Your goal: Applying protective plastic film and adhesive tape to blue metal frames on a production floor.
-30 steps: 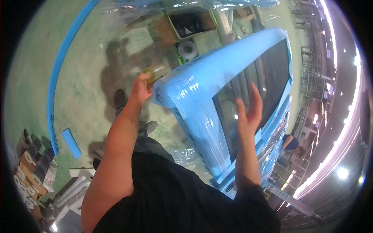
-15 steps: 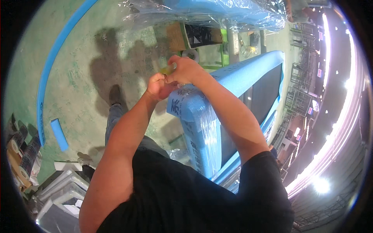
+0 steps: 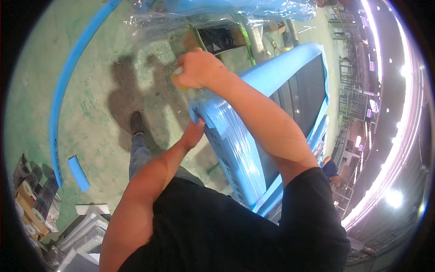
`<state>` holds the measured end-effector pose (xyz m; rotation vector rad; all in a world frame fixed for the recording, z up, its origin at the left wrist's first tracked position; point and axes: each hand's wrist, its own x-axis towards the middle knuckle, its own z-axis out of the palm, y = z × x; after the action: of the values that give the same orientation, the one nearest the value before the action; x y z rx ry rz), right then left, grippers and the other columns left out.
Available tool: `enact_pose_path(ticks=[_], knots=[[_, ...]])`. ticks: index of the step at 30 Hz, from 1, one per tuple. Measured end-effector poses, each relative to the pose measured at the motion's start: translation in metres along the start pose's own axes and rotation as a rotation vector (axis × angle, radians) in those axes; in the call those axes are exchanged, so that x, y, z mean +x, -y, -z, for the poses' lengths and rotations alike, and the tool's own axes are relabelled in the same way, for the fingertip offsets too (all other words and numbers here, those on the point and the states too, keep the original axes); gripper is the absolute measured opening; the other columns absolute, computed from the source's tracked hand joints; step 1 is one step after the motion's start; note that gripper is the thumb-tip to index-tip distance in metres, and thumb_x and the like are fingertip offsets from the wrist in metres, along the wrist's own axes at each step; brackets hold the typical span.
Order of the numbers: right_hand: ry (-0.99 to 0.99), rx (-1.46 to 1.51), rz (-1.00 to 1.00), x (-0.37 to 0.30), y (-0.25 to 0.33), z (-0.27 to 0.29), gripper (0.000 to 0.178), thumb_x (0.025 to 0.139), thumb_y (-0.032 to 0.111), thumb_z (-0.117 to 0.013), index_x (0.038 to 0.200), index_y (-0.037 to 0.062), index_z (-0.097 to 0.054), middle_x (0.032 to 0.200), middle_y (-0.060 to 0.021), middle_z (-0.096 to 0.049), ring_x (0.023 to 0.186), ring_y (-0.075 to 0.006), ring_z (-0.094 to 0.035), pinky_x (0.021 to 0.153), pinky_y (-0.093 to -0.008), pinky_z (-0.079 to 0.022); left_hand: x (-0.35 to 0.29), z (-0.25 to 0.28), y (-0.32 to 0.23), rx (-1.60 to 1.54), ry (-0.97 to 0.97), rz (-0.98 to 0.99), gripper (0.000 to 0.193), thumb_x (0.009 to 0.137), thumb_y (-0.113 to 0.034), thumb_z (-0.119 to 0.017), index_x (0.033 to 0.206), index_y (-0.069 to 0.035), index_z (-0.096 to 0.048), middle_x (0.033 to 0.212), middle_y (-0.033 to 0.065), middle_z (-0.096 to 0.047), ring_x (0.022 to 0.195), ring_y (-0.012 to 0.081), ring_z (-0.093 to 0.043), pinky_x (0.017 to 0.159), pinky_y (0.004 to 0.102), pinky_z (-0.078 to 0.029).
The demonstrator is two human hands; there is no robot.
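Note:
A dark-panelled frame (image 3: 294, 102) has its edges covered with blue foam edging (image 3: 290, 63), bound at the near corner with clear film or tape. My left hand (image 3: 195, 132) is at that corner from below, thumb against the foam and the other fingers mostly hidden behind it. Above and beyond the corner, my right hand (image 3: 198, 68) is closed round a small yellowish roll of tape (image 3: 177, 74), only partly visible. A faint clear strip seems to run between the roll and the corner.
A long blue foam strip (image 3: 56, 113) curves along the left floor, with a short foam piece (image 3: 79, 173) beside it. Rolls (image 3: 41, 199) and wrapped panels (image 3: 86, 235) lie lower left. A cardboard box (image 3: 192, 41) and film-wrapped bundle (image 3: 244, 9) stand ahead. Another person (image 3: 331, 170) is at right.
My hands were together beyond the corner and have separated. The left came down and back onto the foam corner; the right moved up and left with the tape roll.

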<state>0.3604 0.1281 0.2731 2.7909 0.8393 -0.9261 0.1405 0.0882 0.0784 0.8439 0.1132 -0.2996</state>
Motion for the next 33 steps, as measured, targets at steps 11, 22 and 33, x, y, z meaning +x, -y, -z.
enact_pose_path(ticks=[11, 22, 33], knots=[[-0.108, -0.073, 0.134, -0.083, 0.042, 0.007, 0.046, 0.075, 0.035, -0.077, 0.11, 0.0053, -0.074, 0.111, -0.0267, -0.069, 0.106, -0.0423, -0.071, 0.092, -0.0484, -0.059, 0.003, -0.01, -0.005, -0.644, 0.084, 0.034, 0.064, 0.109, -0.046, -0.051, 0.16, -0.008, -0.038, 0.161, 0.0064, -0.047, 0.147, 0.0268, -0.045, 0.126, 0.0464, -0.03], [-0.284, -0.206, -0.132, -0.278, 0.01, 0.036, 0.064, 0.072, 0.037, -0.083, 0.115, -0.0057, -0.063, 0.108, -0.0242, -0.071, 0.105, -0.0399, -0.07, 0.09, -0.0474, -0.059, 0.011, 0.016, 0.014, -0.552, 0.185, 0.135, 0.058, 0.109, -0.044, -0.052, 0.157, -0.012, -0.044, 0.159, 0.0048, -0.05, 0.144, 0.0234, -0.047, 0.124, 0.0451, -0.032], [-0.324, 0.221, -0.732, -0.629, -0.071, -0.177, 0.09, 0.072, 0.032, -0.085, 0.146, -0.0021, -0.047, 0.127, -0.0231, -0.063, 0.123, -0.0416, -0.06, 0.107, -0.0452, -0.05, 0.031, 0.069, 0.038, 0.905, 0.259, -0.2, 0.05, 0.112, -0.021, -0.049, 0.159, -0.009, -0.038, 0.16, 0.0077, -0.048, 0.148, 0.0215, -0.043, 0.123, 0.0549, -0.034]])
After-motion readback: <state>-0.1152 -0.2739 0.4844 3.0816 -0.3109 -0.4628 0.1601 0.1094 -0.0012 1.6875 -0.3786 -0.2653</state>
